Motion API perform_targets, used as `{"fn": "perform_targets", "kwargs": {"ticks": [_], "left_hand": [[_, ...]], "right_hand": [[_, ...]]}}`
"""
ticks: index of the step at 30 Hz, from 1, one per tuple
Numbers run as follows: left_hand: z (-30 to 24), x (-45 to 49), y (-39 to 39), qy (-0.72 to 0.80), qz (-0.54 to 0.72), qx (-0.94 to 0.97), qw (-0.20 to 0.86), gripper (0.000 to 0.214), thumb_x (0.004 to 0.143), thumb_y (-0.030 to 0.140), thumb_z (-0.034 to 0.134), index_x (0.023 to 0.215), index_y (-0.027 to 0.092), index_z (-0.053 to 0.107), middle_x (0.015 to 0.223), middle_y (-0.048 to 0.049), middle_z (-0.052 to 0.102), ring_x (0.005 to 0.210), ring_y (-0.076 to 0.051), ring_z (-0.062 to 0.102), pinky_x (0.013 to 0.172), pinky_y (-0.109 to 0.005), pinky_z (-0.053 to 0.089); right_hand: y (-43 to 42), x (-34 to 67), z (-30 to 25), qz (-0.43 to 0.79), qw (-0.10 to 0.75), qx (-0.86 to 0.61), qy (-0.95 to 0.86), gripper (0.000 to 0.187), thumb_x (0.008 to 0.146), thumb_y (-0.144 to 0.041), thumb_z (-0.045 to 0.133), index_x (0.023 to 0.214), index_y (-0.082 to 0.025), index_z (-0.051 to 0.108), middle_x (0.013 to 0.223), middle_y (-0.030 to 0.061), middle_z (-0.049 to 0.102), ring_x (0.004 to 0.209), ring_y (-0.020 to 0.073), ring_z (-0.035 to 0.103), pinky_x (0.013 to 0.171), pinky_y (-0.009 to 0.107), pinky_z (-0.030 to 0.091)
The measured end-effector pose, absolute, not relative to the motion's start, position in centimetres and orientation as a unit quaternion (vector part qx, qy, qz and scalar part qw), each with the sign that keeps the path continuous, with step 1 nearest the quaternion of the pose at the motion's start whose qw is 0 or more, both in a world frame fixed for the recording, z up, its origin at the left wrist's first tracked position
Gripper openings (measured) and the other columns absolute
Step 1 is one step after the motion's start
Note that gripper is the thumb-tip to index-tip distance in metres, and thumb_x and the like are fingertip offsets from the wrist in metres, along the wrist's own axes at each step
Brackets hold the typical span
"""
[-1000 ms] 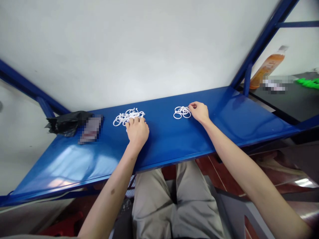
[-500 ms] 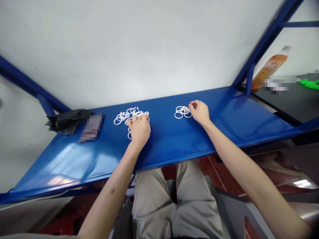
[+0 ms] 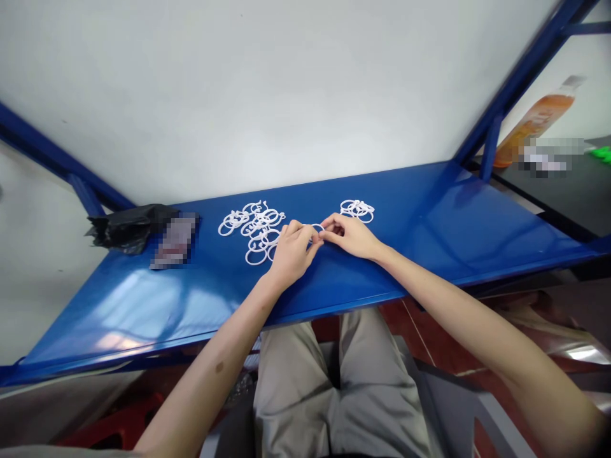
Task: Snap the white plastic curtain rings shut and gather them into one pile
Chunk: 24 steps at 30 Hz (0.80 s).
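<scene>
Head view: left hand [image 3: 294, 253] curled, fingertips nearly closed on white ring [image 3: 316, 225], grip partly hidden; right hand [image 3: 351, 236] pinching ring's other side, thumb and fingers close together. Ring between hands, over blue table [image 3: 420, 222]. Larger ring pile [image 3: 261, 219] just left of left hand; smaller ring pile [image 3: 358, 208] just beyond right hand. Black bag [image 3: 125, 228] well left of both hands.

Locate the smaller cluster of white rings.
In the head view, the smaller ring cluster lies right of centre on the blue tabletop, beyond the right hand.
</scene>
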<state>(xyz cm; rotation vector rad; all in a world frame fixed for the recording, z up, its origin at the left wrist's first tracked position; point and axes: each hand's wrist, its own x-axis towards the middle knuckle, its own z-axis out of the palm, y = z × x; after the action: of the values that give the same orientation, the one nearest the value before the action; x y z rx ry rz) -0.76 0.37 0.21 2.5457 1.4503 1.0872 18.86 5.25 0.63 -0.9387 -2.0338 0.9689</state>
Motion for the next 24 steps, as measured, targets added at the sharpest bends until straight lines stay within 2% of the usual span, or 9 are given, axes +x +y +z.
{"fn": "perform_targets", "kwargs": {"ticks": [4,8,11,15,20,24], "left_hand": [[0.3,-0.6,0.4,0.452,0.335,0.826,0.000,0.008,0.094,0.023,0.062,0.086,0.023,0.058,0.086,-0.0016,0.068,0.091,-0.021,0.055,0.085,-0.036,0.042],[0.6,-0.6,0.4,0.472,0.373,0.798,-0.040,0.013,0.097,0.026,0.056,0.086,0.022,0.058,0.086,-0.0033,0.068,0.087,-0.021,0.055,0.083,-0.035,0.043],[0.7,-0.6,0.4,0.528,0.393,0.750,-0.062,0.018,0.097,0.030,0.055,0.082,0.021,0.059,0.080,-0.0034,0.068,0.081,-0.021,0.054,0.079,-0.036,0.043],[0.7,-0.6,0.3,0.547,0.366,0.752,-0.039,0.024,0.100,0.033,0.050,0.084,0.022,0.064,0.080,-0.0032,0.071,0.082,-0.022,0.054,0.080,-0.037,0.042],[0.8,-0.3,0.1,0.551,0.334,0.764,-0.025,0.027,0.103,0.033,0.043,0.093,0.021,0.066,0.087,-0.0057,0.071,0.087,-0.024,0.054,0.083,-0.039,0.041],[0.7,-0.5,0.2,0.547,0.328,0.770,0.008,0.029,0.102,0.025,0.040,0.088,0.021,0.065,0.088,-0.0062,0.071,0.088,-0.023,0.054,0.084,-0.038,0.043]], "right_hand": [[5.7,18.9,-0.2,0.418,0.376,-0.341,-0.753,0.018,0.087,-0.033,0.069,0.098,-0.022,0.059,0.082,0.0007,0.073,0.075,0.0170,0.070,0.072,0.032,0.055],[6.0,19.1,-0.3,0.406,0.408,-0.335,-0.746,0.025,0.090,-0.030,0.065,0.113,-0.025,0.056,0.081,-0.0013,0.070,0.073,0.0169,0.069,0.073,0.034,0.056],[5.9,19.1,0.1,0.408,0.429,-0.329,-0.735,0.026,0.092,-0.031,0.063,0.117,-0.025,0.058,0.079,-0.0017,0.067,0.072,0.0171,0.070,0.073,0.034,0.057],[5.6,19.2,0.4,0.393,0.425,-0.324,-0.748,0.022,0.094,-0.037,0.061,0.112,-0.024,0.064,0.081,0.0000,0.070,0.071,0.0175,0.069,0.072,0.035,0.057],[5.1,19.0,0.7,0.307,0.405,-0.323,-0.798,0.019,0.096,-0.038,0.060,0.101,-0.021,0.067,0.076,0.0007,0.072,0.066,0.0166,0.066,0.068,0.031,0.052],[4.7,18.9,0.7,0.244,0.390,-0.308,-0.833,0.017,0.099,-0.035,0.056,0.096,-0.021,0.066,0.089,0.0032,0.075,0.071,0.0162,0.067,0.070,0.029,0.050]]}}
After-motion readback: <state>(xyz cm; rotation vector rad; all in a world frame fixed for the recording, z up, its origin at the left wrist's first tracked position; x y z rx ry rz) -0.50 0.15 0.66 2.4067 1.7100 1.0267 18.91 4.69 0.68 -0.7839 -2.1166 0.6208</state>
